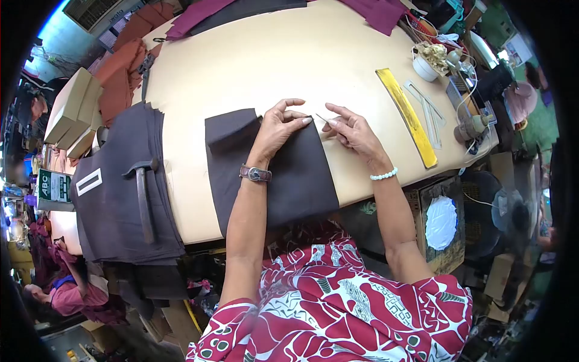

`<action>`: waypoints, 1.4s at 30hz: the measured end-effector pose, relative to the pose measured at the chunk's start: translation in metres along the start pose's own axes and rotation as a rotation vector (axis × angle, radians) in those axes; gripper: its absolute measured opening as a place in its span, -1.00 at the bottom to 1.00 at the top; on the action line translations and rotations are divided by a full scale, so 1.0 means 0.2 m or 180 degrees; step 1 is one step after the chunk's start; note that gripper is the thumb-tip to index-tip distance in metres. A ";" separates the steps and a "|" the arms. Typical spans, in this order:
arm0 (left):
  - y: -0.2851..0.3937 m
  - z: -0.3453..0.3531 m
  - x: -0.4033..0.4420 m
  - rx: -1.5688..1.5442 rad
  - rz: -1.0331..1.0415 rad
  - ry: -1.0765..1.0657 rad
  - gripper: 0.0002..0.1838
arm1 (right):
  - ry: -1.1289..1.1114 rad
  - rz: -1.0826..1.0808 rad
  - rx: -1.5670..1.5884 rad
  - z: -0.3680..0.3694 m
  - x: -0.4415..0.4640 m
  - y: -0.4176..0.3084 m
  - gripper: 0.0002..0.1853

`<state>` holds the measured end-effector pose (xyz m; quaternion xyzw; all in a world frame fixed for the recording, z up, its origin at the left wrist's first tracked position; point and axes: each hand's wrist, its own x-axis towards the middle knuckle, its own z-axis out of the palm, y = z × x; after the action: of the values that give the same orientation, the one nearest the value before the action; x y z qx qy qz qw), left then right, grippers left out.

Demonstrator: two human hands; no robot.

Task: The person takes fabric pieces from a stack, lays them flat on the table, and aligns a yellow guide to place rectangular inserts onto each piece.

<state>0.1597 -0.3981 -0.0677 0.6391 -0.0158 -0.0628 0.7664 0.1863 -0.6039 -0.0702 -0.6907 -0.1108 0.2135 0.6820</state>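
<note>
A dark brown piece of cloth [295, 181] lies over the near edge of the table, its far left part folded over. My left hand [276, 133] rests on it, with thumb and forefinger pinching the far right corner of the cloth. Just right of that corner, my right hand [357, 137] holds a thin, short pointed thing [320, 118] between thumb and fingers. It is too small for me to tell its kind. The point of it is close to the pinched corner; I cannot tell whether they touch.
To the left, a hammer [143, 199] and a white rectangular frame [90, 181] lie on a stack of dark cloth [117, 181]. On the right are a yellow ruler [407, 117], clear set squares [427, 114] and a white pot [426, 69]. Another person [75, 292] sits at lower left.
</note>
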 end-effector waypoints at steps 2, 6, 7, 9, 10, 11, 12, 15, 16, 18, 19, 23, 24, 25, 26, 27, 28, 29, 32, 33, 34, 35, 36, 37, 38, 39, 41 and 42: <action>-0.01 0.00 0.00 -0.0050 0.0004 -0.0037 -0.52 | -0.0020 -0.0063 -0.0010 0.00 0.00 0.00 -0.44; -0.01 0.00 0.00 -0.0101 0.0010 -0.0078 -0.50 | -0.0055 -0.0045 -0.0037 0.00 0.00 -0.01 -0.37; -0.01 0.00 0.00 -0.0107 0.0013 -0.0083 -0.50 | -0.0065 -0.0033 -0.0034 0.00 0.00 -0.01 -0.37; -0.02 0.00 0.00 -0.0067 0.0033 -0.0066 -0.49 | -0.0033 -0.0021 -0.0095 0.01 -0.01 -0.02 -0.35; -0.02 0.00 0.01 -0.0047 0.0045 -0.0062 -0.49 | -0.0012 -0.0018 -0.0127 0.01 -0.01 -0.02 -0.35; -0.02 0.00 0.01 -0.0049 0.0029 -0.0070 -0.48 | 0.0001 -0.0022 -0.0145 0.01 -0.01 -0.02 -0.34; -0.02 0.00 0.01 -0.0051 0.0012 -0.0076 -0.48 | 0.0012 -0.0026 -0.0162 0.02 -0.01 -0.03 -0.34; -0.03 0.00 0.01 -0.0070 -0.0007 -0.0094 -0.48 | 0.0022 -0.0047 -0.0190 0.02 -0.01 -0.03 -0.33; -0.03 0.00 0.01 -0.0079 -0.0010 -0.0102 -0.48 | 0.0024 -0.0054 -0.0196 0.02 -0.01 -0.02 -0.33; -0.03 0.00 0.01 -0.0072 -0.0039 -0.0118 -0.49 | 0.0009 -0.0089 -0.0204 0.01 -0.01 -0.02 -0.33; -0.03 0.00 0.01 -0.0066 -0.0052 -0.0124 -0.49 | -0.0002 -0.0110 -0.0207 0.01 -0.01 -0.01 -0.32; -0.03 0.00 0.01 -0.0046 -0.0027 -0.0124 -0.49 | 0.0045 -0.0084 -0.0253 0.02 -0.01 -0.02 -0.33; -0.02 0.00 0.00 -0.0048 -0.0028 -0.0123 -0.49 | 0.0052 -0.0086 -0.0262 0.02 -0.01 -0.02 -0.33; -0.02 0.01 0.00 -0.0051 -0.0030 -0.0124 -0.50 | 0.0061 -0.0086 -0.0272 0.02 -0.02 -0.02 -0.33; -0.02 0.01 0.00 -0.0024 -0.0027 -0.0116 -0.50 | 0.0062 -0.0089 -0.0260 0.02 -0.02 -0.02 -0.33; -0.02 0.01 0.00 0.0004 -0.0022 -0.0107 -0.50 | 0.0062 -0.0093 -0.0249 0.02 -0.02 -0.02 -0.33; -0.02 0.01 0.00 0.0032 -0.0015 -0.0098 -0.50 | 0.0062 -0.0098 -0.0239 0.02 -0.01 -0.02 -0.33; -0.02 0.01 0.00 0.0017 -0.0014 -0.0108 -0.50 | 0.0064 -0.0105 -0.0243 0.01 -0.01 -0.01 -0.33; -0.02 0.00 0.01 -0.0019 -0.0021 -0.0121 -0.50 | 0.0077 -0.0102 -0.0245 0.02 -0.01 -0.01 -0.34; -0.02 0.01 0.00 -0.0024 -0.0027 -0.0113 -0.49 | 0.0086 -0.0084 -0.0242 0.02 -0.01 -0.02 -0.34; -0.02 0.01 0.00 -0.0029 -0.0032 -0.0105 -0.49 | 0.0095 -0.0068 -0.0238 0.02 -0.02 -0.02 -0.34; -0.02 0.01 0.01 -0.0023 -0.0034 -0.0098 -0.49 | 0.0093 -0.0068 -0.0225 0.02 -0.02 -0.03 -0.33; -0.02 0.01 0.01 -0.0015 -0.0034 -0.0094 -0.49 | 0.0094 -0.0070 -0.0211 0.02 -0.02 -0.03 -0.33; -0.02 0.01 0.01 -0.0007 -0.0034 -0.0092 -0.49 | 0.0097 -0.0073 -0.0197 0.03 -0.02 -0.04 -0.33; -0.02 0.01 0.01 0.0008 -0.0028 -0.0092 -0.49 | 0.0083 -0.0078 -0.0207 0.02 -0.02 -0.04 -0.33; -0.03 0.01 0.01 0.0028 -0.0017 -0.0091 -0.49 | 0.0068 -0.0089 -0.0215 0.01 -0.02 -0.02 -0.33; -0.03 0.01 0.02 0.0040 -0.0013 -0.0084 -0.49 | 0.0065 -0.0169 -0.0146 0.01 -0.01 -0.01 -0.33; -0.04 0.01 0.02 0.0032 -0.0017 -0.0082 -0.49 | 0.0080 -0.0240 -0.0070 0.03 -0.02 -0.01 -0.34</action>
<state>0.1624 -0.4012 -0.0746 0.6421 -0.0243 -0.0730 0.7627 0.1810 -0.6008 -0.0671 -0.6962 -0.1305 0.1777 0.6832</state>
